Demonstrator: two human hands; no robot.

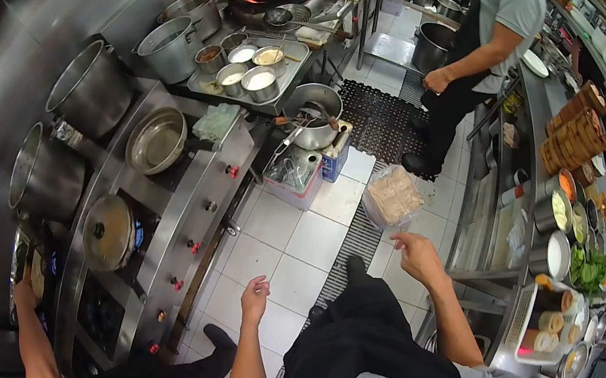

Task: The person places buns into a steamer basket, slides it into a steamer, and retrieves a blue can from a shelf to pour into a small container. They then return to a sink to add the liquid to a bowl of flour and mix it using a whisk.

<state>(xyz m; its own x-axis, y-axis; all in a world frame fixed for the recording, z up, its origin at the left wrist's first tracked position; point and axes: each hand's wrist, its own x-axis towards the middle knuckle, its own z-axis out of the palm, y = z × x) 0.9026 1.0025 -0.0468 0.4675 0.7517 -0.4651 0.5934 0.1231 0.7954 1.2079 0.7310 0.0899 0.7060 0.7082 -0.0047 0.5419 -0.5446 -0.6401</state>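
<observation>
- Holds nothing in the right hand [419,258], fingers loosely bent and partly open.
- Holds nothing in the left hand [256,299], fingers half curled.
- Lies on the floor [282,228] ahead of the right hand, beside the black mat [383,118]: a clear plastic bag [393,199].
- Looks crinkled at the edges, packed with flat, pale tan blocks [396,187].

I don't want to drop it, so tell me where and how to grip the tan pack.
I'd grip the tan pack two-handed by its left and right sides, reaching from the near side, where your right hand is: it looks broad and blocky.
</observation>
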